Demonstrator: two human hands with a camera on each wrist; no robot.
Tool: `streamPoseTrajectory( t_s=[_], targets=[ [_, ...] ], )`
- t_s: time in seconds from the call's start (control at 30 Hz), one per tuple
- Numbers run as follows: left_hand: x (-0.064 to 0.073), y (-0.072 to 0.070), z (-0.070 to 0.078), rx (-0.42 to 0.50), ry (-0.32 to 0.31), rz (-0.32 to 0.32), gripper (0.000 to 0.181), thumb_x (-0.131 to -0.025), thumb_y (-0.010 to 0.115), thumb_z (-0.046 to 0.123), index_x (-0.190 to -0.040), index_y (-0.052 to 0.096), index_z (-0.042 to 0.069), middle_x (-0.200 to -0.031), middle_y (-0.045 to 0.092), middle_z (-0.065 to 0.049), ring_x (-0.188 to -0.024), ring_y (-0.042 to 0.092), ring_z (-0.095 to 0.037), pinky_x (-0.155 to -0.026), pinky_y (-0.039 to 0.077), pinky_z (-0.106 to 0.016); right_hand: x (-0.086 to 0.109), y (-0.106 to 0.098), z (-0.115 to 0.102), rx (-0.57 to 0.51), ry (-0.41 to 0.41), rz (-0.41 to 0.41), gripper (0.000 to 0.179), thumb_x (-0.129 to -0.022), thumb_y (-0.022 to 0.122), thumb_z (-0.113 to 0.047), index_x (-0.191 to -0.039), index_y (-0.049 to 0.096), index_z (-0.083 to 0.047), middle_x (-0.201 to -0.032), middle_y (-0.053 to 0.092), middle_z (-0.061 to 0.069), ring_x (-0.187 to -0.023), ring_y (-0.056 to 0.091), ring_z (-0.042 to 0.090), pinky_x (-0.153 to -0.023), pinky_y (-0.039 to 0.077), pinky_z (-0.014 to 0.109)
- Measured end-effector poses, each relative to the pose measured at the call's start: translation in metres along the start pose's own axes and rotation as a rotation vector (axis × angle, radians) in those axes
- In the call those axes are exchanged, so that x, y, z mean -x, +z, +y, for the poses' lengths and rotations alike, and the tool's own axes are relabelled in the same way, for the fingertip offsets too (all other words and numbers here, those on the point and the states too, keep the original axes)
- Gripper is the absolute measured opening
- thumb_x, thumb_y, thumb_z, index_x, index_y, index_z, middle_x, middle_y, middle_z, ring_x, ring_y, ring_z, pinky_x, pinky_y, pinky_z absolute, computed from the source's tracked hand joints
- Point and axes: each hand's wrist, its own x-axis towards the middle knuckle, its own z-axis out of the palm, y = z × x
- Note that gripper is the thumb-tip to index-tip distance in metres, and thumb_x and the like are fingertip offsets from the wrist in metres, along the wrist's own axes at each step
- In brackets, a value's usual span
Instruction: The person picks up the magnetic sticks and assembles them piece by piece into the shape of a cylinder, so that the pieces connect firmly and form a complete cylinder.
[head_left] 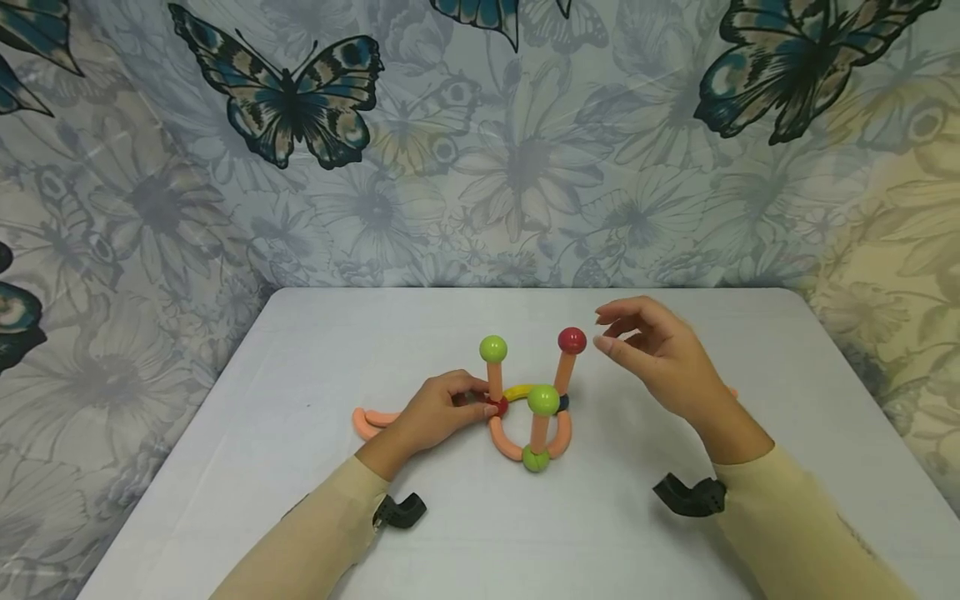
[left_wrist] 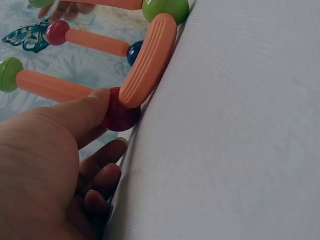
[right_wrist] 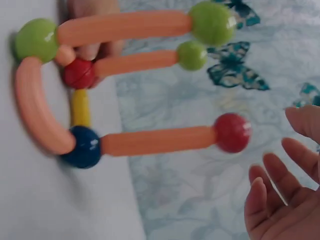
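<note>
A ball-and-rod toy frame stands on the white table. Its ring base joins a red ball (left_wrist: 122, 114), a blue ball (right_wrist: 84, 146) and a green ball (head_left: 536, 459) with two curved orange rods (head_left: 505, 440) and a yellow curved rod (head_left: 521, 391). Three upright orange rods carry two green balls (head_left: 492, 348) and a red top ball (head_left: 572, 340). My left hand (head_left: 438, 410) pinches the red base ball between thumb and fingers. Just right of the red top ball, apart from it, my right hand (head_left: 663, 358) hovers with loosely bent fingers, holding nothing.
Loose curved orange rods (head_left: 367, 423) lie on the table (head_left: 337, 333) beyond the left wrist. A small orange tip (head_left: 734, 392) shows behind the right wrist, mostly hidden. Butterfly-patterned cloth (head_left: 525, 167) hangs behind the table's back edge.
</note>
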Motion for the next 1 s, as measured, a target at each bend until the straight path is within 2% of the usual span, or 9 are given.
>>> streamPoseTrajectory(
  t_s=[0.1,0.2,0.53,1.0],
  targets=[
    [0.0,0.001,0.0,-0.004,0.001,0.004,0.025,-0.098,0.086,0.031,-0.121,0.083,0.021,-0.107,0.072,0.016,-0.086,0.061,-0.015,-0.077,0.051,-0.033,-0.001,0.006,0.013,0.024,0.089,-0.043,0.04,-0.102,0.075,0.0,-0.139,0.064,-0.005,-0.131,0.065,0.01,-0.113,0.063,0.025,-0.087,0.054,0.023],
    [0.0,0.001,0.001,-0.009,0.008,0.006,0.025,-0.098,0.086,0.03,-0.121,0.083,0.02,-0.106,0.072,0.015,-0.085,0.061,-0.015,-0.076,0.051,-0.033,-0.002,0.012,0.021,0.039,0.121,-0.077,0.042,-0.102,0.077,-0.006,-0.142,0.063,-0.008,-0.131,0.066,0.008,-0.114,0.064,0.025,-0.086,0.054,0.025],
    [-0.002,0.0,0.006,-0.027,0.002,0.01,0.026,-0.098,0.086,0.03,-0.122,0.084,0.019,-0.106,0.073,0.015,-0.084,0.061,-0.014,-0.076,0.052,-0.034,-0.004,0.023,0.027,0.034,0.081,-0.077,0.036,-0.103,0.076,-0.002,-0.138,0.066,-0.005,-0.121,0.072,0.007,-0.109,0.065,0.024,-0.085,0.055,0.025],
    [-0.001,0.001,0.003,-0.018,0.017,0.012,0.024,-0.098,0.086,0.029,-0.12,0.084,0.019,-0.106,0.073,0.014,-0.085,0.061,-0.014,-0.076,0.052,-0.033,-0.006,0.03,0.029,0.035,0.067,-0.104,0.037,-0.102,0.076,-0.003,-0.137,0.065,-0.003,-0.121,0.071,0.005,-0.108,0.064,0.026,-0.086,0.055,0.027]
  ],
)
